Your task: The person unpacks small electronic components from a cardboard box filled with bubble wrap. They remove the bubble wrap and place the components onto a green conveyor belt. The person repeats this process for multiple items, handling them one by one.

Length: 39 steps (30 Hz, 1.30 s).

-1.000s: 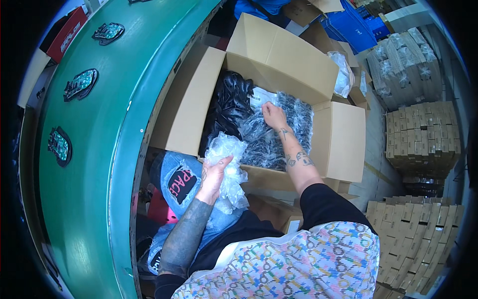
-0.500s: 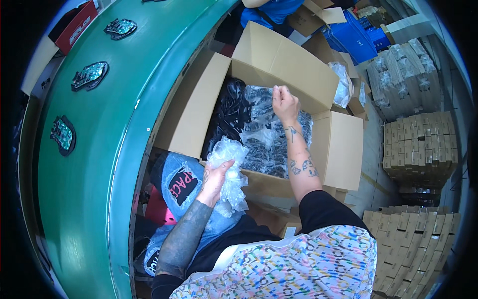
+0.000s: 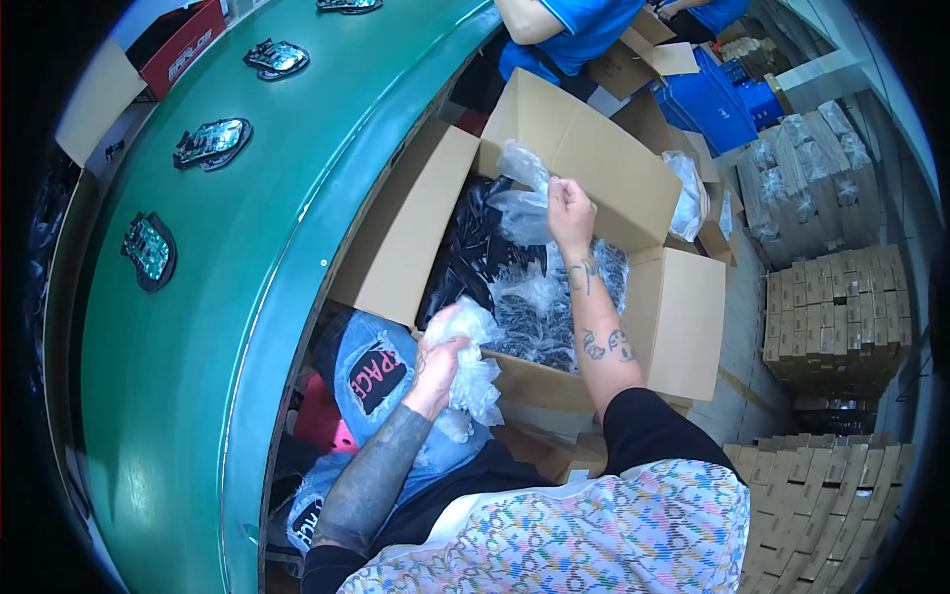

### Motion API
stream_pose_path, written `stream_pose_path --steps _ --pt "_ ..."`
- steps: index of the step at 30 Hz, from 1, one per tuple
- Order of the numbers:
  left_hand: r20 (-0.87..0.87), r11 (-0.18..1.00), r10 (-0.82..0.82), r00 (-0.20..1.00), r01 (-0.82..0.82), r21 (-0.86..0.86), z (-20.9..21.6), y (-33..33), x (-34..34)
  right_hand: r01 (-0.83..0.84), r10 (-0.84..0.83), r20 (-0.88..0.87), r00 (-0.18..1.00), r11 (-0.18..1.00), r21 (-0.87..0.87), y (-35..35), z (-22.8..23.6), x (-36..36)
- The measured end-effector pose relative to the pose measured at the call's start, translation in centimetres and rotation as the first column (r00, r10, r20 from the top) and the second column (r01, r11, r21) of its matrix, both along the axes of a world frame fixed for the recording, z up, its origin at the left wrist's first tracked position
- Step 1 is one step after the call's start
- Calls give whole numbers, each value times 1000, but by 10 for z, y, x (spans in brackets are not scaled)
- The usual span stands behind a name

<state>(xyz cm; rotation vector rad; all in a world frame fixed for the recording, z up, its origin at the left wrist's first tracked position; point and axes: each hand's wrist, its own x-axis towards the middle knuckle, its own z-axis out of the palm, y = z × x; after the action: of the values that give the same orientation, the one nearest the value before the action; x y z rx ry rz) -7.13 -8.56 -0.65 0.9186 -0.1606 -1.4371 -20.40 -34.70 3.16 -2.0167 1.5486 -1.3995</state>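
My left hand (image 3: 436, 374) is closed around a bunch of crumpled clear plastic bags (image 3: 475, 388), held at the near left corner of an open cardboard box (image 3: 539, 384). Over the box, my right hand (image 3: 571, 213) pinches a clear plastic bag (image 3: 522, 215), which sticks out to the left of my fingers. Inside the box, loose black parts (image 3: 458, 259) fill the left side. Beside them, to the right, lie dark items in clear wrapping (image 3: 534, 322); their kind cannot be made out. My right fingertips are partly hidden.
A green work surface (image 3: 198, 327) runs along the left, carrying several black-edged green circuit boards (image 3: 148, 251). Past the box are a person in blue (image 3: 584, 30) and a blue bin (image 3: 705, 99). Stacked cartons (image 3: 836, 312) stand on the right.
A clear plastic bag now shows in my right hand, drawn out over the box. My left hand keeps its bunch of bags. The whole view has shifted slightly.
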Motion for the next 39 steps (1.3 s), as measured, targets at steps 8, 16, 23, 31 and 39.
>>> stream_pose_path --steps 8,16,23,31,39 --pt "-119 996 -89 989 91 8 -9 3 6 25 -78 558 826 994 102 17 23 6" --pt "-119 991 25 993 -41 -129 -23 13 1 -564 191 600 777 635 528 188 -16 58" --pt "28 983 156 987 -158 93 -4 0 7 -734 519 714 470 -219 643 150 -2 15" --pt "848 967 153 507 101 -235 -17 10 8 246 131 -525 841 772 586 24 -164 -98" --pt "977 811 47 -207 578 84 21 63 54 -15 161 -130 978 684 730 45 -137 -74"
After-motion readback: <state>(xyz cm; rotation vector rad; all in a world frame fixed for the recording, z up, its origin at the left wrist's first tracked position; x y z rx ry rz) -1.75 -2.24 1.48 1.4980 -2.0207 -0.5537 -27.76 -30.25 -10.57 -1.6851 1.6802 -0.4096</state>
